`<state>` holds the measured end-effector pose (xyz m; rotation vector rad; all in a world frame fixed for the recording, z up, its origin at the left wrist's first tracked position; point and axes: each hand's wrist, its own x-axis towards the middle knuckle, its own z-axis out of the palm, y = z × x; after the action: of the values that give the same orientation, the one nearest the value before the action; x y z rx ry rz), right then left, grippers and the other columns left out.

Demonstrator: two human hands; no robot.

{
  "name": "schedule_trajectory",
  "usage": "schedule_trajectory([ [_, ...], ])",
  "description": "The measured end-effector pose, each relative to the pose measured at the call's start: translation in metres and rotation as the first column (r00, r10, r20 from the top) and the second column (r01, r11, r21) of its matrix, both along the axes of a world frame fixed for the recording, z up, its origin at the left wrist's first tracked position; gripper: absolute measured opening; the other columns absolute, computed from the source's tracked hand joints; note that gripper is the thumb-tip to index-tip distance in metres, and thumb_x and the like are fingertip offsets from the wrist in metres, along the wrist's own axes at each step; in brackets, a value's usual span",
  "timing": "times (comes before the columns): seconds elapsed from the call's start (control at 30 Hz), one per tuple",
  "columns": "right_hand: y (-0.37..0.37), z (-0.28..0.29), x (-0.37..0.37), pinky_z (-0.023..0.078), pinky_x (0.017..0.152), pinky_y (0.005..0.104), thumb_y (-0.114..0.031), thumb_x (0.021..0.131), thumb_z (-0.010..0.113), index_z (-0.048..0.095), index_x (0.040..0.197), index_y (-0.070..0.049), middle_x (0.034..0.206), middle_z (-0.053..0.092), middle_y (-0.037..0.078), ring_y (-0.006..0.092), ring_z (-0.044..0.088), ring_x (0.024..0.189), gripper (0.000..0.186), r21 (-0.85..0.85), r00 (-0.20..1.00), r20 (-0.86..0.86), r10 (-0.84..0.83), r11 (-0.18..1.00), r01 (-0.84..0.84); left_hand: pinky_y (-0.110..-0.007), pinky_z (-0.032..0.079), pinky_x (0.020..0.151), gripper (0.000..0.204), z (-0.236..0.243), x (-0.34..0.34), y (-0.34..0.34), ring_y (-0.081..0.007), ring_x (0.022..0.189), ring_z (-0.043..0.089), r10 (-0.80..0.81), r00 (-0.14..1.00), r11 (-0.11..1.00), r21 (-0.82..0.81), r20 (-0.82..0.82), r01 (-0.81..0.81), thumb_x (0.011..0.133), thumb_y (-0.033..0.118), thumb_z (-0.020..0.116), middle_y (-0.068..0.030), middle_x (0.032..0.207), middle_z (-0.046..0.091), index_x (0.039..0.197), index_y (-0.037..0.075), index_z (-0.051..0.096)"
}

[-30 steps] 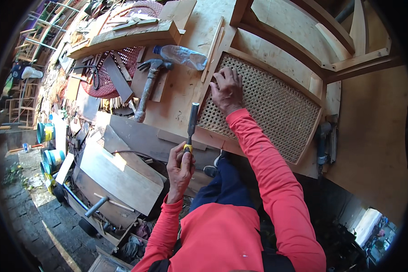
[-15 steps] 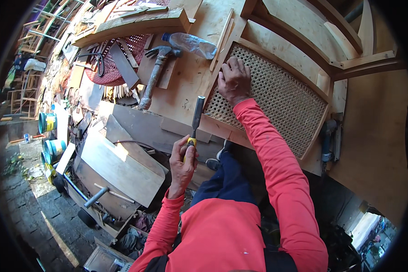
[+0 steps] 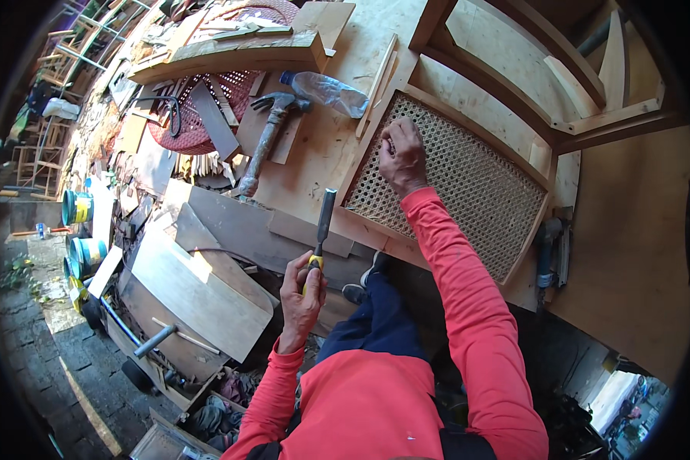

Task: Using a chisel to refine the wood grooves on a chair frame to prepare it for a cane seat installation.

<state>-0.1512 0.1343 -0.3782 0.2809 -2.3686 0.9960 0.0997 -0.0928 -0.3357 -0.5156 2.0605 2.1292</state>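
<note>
My left hand [image 3: 300, 300] is wrapped round the yellow and black handle of a chisel [image 3: 325, 221], whose metal blade points up and away from me, short of the bench edge. Over the left part of a woven cane panel [image 3: 468, 180] is my right hand [image 3: 403, 156], its fingers curled in and their tips mostly hidden. Whether anything small is between them I cannot make out. The panel sits inside a wooden chair frame [image 3: 506, 83] lying on the workbench [image 3: 299, 182].
Left of the panel lie a hammer [image 3: 264, 146], a clear plastic bottle [image 3: 331, 93] and a thick wooden beam [image 3: 234, 58]. A pink woven basket [image 3: 182, 138] holds wood scraps. A blue power tool [image 3: 545, 253] rests by the frame's right end. Teal buckets [image 3: 84, 254] stand at far left.
My right hand's fingers have curled in more over the cane, and the hand looks raised slightly. The chisel has shifted a little down and left in view, still in my left hand.
</note>
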Motion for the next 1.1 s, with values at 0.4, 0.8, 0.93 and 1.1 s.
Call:
schedule_trajectory([
  [0.4, 0.064, 0.019, 0.01, 0.047, 0.101, 0.0498, -0.005, 0.08, 0.072, 0.064, 0.107, -0.004, 0.121, 0.057, 0.014, 0.0365, 0.057, 0.112, 0.028, 0.273, 0.969, -0.199, -0.147, 0.941, 0.199, -0.018, 0.039, 0.05, 0.034, 0.005, -0.019, 0.022, -0.0028, 0.058, 0.05, -0.094, 0.996, 0.995, 0.04, 0.007, 0.094, 0.11, 0.014, 0.057, -0.0011, 0.085, 0.064, 0.143, 0.011, 0.053],
  [0.8, 0.175, 0.001, -0.02, 0.036, 0.108, 0.0542, -0.06, 0.099, 0.056, 0.058, 0.129, -0.006, 0.134, 0.057, 0.019, 0.0383, 0.054, 0.126, 0.062, 0.544, 0.81, 0.422, -0.406, 0.829, 0.132, -0.022, 0.035, 0.04, 0.029, -0.009, -0.103, 0.071, -0.0056, 0.049, 0.049, -0.131, 0.991, 0.973, 0.194, 0.034, 0.122, 0.111, 0.019, 0.056, -0.0033, 0.084, 0.064, 0.137, 0.008, 0.054],
  [0.93, 0.17, 0.007, -0.018, 0.037, 0.107, 0.053, -0.059, 0.099, 0.054, 0.056, 0.131, -0.005, 0.135, 0.056, 0.018, 0.0366, 0.052, 0.126, 0.063, 0.556, 0.779, 0.471, -0.413, 0.825, 0.101, -0.022, 0.035, 0.038, 0.028, -0.018, -0.099, 0.081, -0.0053, 0.048, 0.05, -0.064, 0.997, 0.977, 0.205, 0.03, 0.057, 0.111, 0.02, 0.055, -0.0026, 0.084, 0.064, 0.138, 0.009, 0.054],
  [1.1, 0.175, 0.004, -0.017, 0.037, 0.106, 0.0527, -0.059, 0.099, 0.053, 0.056, 0.132, -0.005, 0.135, 0.054, 0.017, 0.0361, 0.051, 0.127, 0.063, 0.557, 0.778, 0.473, -0.413, 0.824, 0.099, -0.021, 0.035, 0.04, 0.032, -0.019, -0.095, 0.086, -0.0052, 0.05, 0.05, -0.059, 0.998, 0.976, 0.209, 0.002, 0.058, 0.111, 0.022, 0.054, -0.0027, 0.085, 0.064, 0.141, 0.009, 0.052],
])
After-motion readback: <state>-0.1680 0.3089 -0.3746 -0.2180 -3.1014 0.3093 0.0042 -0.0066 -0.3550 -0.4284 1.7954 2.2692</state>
